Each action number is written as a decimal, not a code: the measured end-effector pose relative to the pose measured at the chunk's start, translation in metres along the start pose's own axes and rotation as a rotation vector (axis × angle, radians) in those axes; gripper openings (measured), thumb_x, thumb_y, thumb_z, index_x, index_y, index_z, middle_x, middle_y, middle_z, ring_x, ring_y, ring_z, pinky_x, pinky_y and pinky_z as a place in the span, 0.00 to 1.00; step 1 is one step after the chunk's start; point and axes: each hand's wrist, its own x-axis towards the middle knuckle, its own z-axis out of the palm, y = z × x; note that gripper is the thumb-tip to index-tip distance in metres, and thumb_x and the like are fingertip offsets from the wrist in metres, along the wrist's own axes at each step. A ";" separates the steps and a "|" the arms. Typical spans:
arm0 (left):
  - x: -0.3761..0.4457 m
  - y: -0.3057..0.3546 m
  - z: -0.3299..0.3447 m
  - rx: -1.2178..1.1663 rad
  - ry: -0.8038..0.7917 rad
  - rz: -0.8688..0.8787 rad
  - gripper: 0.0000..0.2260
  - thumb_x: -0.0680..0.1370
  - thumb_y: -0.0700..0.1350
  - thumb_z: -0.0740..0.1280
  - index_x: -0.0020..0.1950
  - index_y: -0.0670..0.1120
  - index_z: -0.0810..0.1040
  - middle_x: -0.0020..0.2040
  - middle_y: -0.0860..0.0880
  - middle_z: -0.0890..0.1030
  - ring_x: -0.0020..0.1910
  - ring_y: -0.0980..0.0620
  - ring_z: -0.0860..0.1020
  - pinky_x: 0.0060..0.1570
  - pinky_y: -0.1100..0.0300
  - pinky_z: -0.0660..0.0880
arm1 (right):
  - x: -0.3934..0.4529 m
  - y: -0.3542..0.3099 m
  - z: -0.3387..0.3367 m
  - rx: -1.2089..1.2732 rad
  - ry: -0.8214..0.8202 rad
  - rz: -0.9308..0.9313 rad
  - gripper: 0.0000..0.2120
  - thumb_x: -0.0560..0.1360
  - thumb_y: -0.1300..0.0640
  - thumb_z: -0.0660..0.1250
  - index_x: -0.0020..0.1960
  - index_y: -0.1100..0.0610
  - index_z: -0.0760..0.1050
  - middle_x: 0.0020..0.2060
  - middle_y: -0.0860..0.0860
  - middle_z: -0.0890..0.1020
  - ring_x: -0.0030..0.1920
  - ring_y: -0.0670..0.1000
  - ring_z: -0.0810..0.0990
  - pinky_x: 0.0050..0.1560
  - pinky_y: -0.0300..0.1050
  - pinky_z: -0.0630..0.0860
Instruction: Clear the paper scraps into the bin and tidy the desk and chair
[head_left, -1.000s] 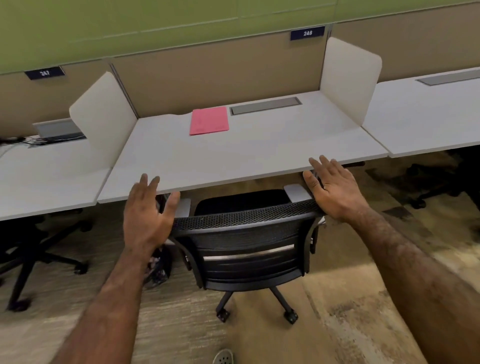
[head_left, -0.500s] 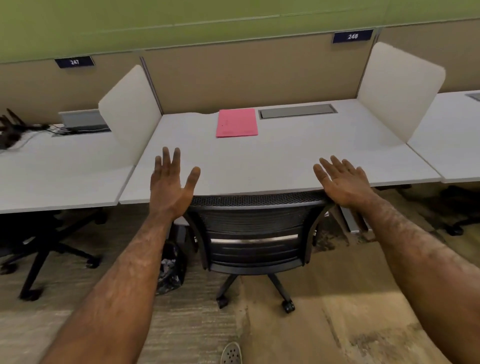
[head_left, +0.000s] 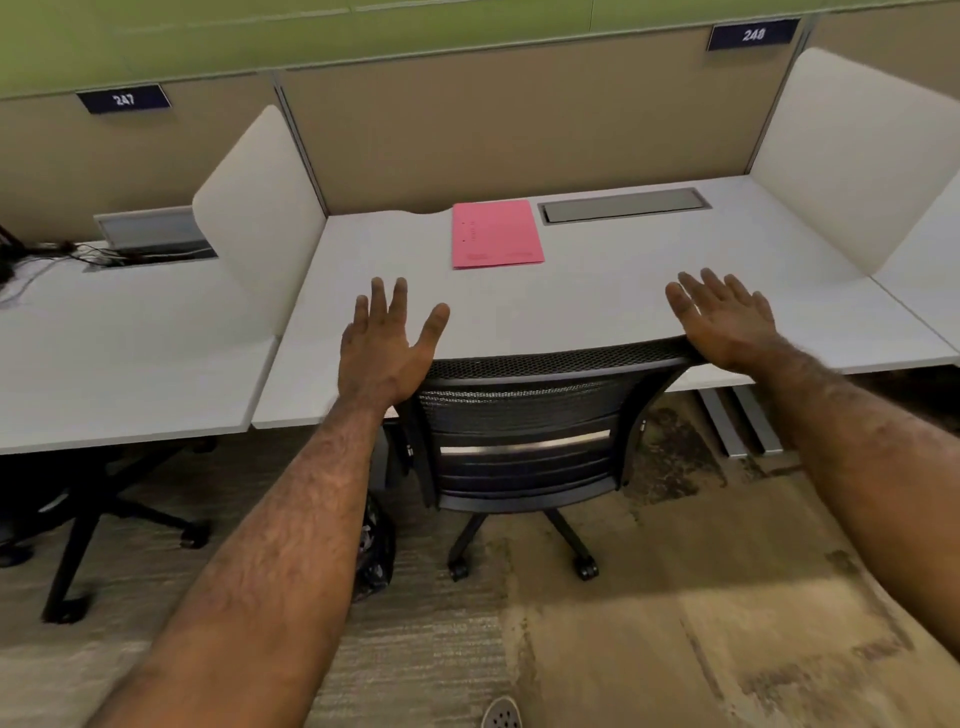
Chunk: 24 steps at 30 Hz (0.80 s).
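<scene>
A black mesh office chair (head_left: 524, 431) stands pushed in under the white desk (head_left: 613, 291), its backrest top at the desk's front edge. My left hand (head_left: 384, 343) is open, fingers spread, at the backrest's top left corner. My right hand (head_left: 727, 317) is open too, its palm resting on the backrest's top right corner. A pink folder (head_left: 496, 234) lies flat at the back middle of the desk. A bin with a dark liner (head_left: 374, 551) sits on the floor left of the chair, mostly hidden by my left forearm. I see no paper scraps.
White side dividers (head_left: 260, 208) (head_left: 852, 156) flank the desk. A grey cable tray lid (head_left: 623, 205) is set in the desk's back. The left neighbouring desk (head_left: 104, 338) has cables and another chair (head_left: 78, 519) under it. My shoe tip (head_left: 501, 714) shows on the carpet.
The chair has rolled forward under the desk, with both open hands following on its backrest. Its seat and armrests are now hidden beneath the desktop.
</scene>
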 end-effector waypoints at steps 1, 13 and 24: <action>0.008 -0.002 0.000 0.017 -0.015 -0.003 0.44 0.68 0.77 0.36 0.78 0.54 0.45 0.80 0.49 0.43 0.78 0.47 0.45 0.75 0.45 0.46 | 0.004 -0.004 0.001 0.005 0.021 0.007 0.45 0.67 0.22 0.31 0.77 0.42 0.49 0.79 0.48 0.50 0.78 0.52 0.45 0.75 0.58 0.41; 0.032 -0.013 0.000 0.059 -0.078 -0.018 0.47 0.66 0.79 0.35 0.78 0.53 0.52 0.80 0.47 0.50 0.78 0.45 0.51 0.74 0.43 0.52 | 0.015 -0.022 0.002 -0.103 0.121 -0.026 0.42 0.71 0.25 0.33 0.77 0.46 0.53 0.78 0.50 0.55 0.78 0.52 0.49 0.76 0.57 0.42; 0.038 0.000 -0.017 0.179 -0.477 -0.095 0.44 0.71 0.75 0.40 0.73 0.48 0.67 0.74 0.45 0.68 0.71 0.43 0.66 0.70 0.45 0.62 | 0.020 -0.042 -0.012 -0.203 -0.122 -0.132 0.52 0.65 0.24 0.28 0.71 0.51 0.67 0.67 0.54 0.76 0.67 0.57 0.73 0.72 0.58 0.60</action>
